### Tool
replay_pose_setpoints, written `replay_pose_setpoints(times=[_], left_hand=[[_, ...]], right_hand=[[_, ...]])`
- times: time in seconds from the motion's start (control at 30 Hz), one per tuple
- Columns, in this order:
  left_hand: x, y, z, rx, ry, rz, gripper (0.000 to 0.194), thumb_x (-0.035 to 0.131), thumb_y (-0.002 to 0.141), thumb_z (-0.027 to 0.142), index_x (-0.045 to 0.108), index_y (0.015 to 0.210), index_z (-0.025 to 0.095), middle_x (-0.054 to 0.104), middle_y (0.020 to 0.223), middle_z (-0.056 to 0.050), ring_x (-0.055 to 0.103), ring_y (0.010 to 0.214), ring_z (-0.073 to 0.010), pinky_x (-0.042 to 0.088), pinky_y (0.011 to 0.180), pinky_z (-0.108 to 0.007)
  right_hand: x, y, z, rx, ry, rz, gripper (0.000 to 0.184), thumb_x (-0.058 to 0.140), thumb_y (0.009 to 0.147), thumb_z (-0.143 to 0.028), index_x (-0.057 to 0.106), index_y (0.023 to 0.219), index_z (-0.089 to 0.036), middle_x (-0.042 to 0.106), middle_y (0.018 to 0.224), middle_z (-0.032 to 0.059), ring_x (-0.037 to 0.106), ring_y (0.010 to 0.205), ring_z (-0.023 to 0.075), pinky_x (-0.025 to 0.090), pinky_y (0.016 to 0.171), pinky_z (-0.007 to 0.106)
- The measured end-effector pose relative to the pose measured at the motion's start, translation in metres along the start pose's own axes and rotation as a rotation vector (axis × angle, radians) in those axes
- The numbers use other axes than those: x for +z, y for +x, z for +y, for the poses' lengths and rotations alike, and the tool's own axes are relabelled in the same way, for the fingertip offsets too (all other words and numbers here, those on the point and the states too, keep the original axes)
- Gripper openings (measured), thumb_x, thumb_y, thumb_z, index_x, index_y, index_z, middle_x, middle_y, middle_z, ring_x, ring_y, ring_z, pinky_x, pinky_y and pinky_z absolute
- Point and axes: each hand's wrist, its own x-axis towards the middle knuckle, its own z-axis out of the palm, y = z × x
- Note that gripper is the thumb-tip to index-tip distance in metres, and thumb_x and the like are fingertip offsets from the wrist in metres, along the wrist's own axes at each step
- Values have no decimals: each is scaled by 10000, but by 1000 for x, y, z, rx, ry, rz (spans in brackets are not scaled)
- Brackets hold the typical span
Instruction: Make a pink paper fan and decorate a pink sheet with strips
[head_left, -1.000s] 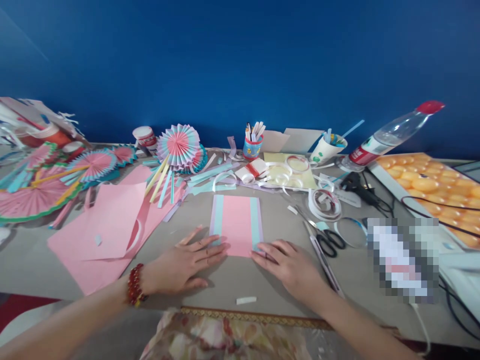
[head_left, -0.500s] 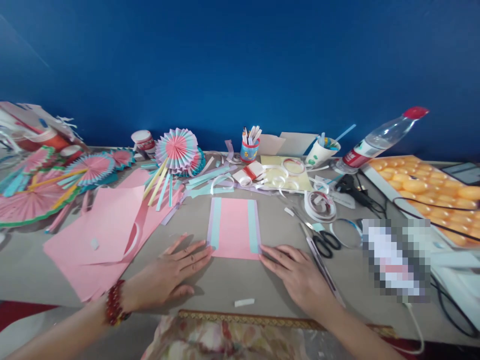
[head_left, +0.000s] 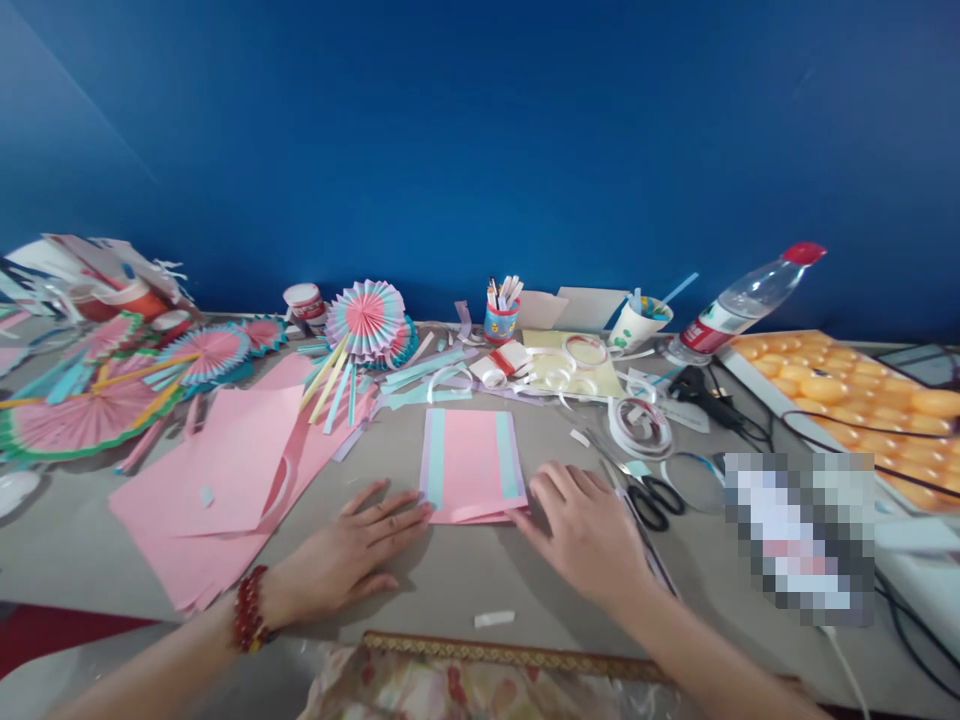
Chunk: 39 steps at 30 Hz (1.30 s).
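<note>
A pink sheet with teal and lilac strips down both long sides lies on the grey table in front of me. My left hand rests flat and open, its fingertips touching the sheet's near left corner. A red bead bracelet sits on that wrist. My right hand is at the near right corner, its fingers curled and the thumb against the edge. The sheet's near edge is slightly raised there.
Scissors and a ruler lie just right of my right hand, with tape rolls beyond. Loose pink sheets and paper fans fill the left. Behind stand a pen cup, a paper cup and a bottle.
My right hand has gone from lying flat to curling at the sheet's near right corner, and the near edge has lifted slightly. My left hand has barely moved. The view has tilted.
</note>
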Motion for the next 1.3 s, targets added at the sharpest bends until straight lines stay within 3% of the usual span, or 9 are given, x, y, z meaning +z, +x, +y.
replay_pose_setpoints(times=[0.23, 0.33, 0.43, 0.57, 0.63, 0.87, 0.97, 1.1, 1.3], left_hand=[[0, -2, 1, -18, -84, 95, 533, 432, 995, 360, 304, 1495, 228, 411, 1514, -85, 308, 1430, -226, 160, 1201, -475], [-1, -6, 13, -173, -313, 346, 320, 369, 1008, 282, 576, 1238, 201, 561, 1369, -113, 475, 1306, -219, 381, 1095, -402], [-3, 0, 33, -385, -655, 513, 351, 332, 1016, 301, 652, 918, 196, 694, 1057, -86, 644, 1004, -188, 520, 881, -312], [-2, 27, 58, -395, -1122, 332, 427, 381, 982, 494, 570, 1252, 222, 671, 1171, -96, 669, 959, -210, 578, 771, -315], [1, 43, 66, -360, -1190, 371, 520, 420, 947, 566, 530, 1309, 208, 664, 1187, -108, 654, 1010, -234, 577, 820, -347], [-8, 65, 48, -435, -522, 601, 385, 305, 1016, 330, 652, 1082, 176, 704, 878, -73, 649, 793, -207, 544, 742, -317], [-26, 63, 30, -241, -41, 538, 377, 360, 974, 207, 535, 1303, 148, 649, 1145, -137, 603, 1017, -264, 485, 872, -399], [-34, 65, 28, -228, 244, 391, 458, 410, 941, 104, 449, 1390, 191, 618, 1162, -112, 575, 1017, -244, 449, 875, -387], [-11, 80, 42, -138, 285, 234, 274, 474, 959, 145, 535, 1226, 152, 617, 1139, -81, 552, 962, -227, 460, 835, -381]], right_hand=[[16, -1, -4, -307, 73, -71, 166, 607, 883, -214, 611, 1048, -197, 658, 1036, 77, 568, 902, 228, 411, 808, 365], [26, -4, -7, -244, 154, -76, 104, 559, 892, -124, 627, 921, -197, 662, 862, 47, 582, 806, 204, 433, 731, 326], [23, -7, -10, -122, 398, 27, 154, 480, 950, -157, 625, 931, -203, 665, 869, 45, 603, 810, 180, 458, 720, 292], [11, -11, -26, -82, 637, 171, 191, 430, 976, -179, 616, 1000, -213, 674, 901, 43, 624, 833, 152, 495, 757, 261], [8, -12, -38, -146, 601, 186, 254, 447, 957, -172, 588, 1165, -207, 679, 1035, 78, 626, 940, 177, 516, 824, 288], [8, -14, -49, -311, 430, 100, 409, 536, 898, -219, 542, 1306, -197, 592, 1305, 132, 575, 1126, 246, 532, 909, 377], [2, -21, -35, -291, 517, 277, 337, 518, 905, -153, 565, 1236, -197, 667, 1144, 119, 629, 996, 207, 540, 857, 350], [-6, -30, -22, -249, 513, 512, 272, 621, 862, -147, 581, 1117, -235, 699, 894, 52, 644, 825, 186, 530, 782, 346], [12, -26, -27, -235, 256, 307, 229, 553, 927, -206, 606, 1147, -171, 703, 1047, 88, 607, 978, 220, 455, 875, 369]])
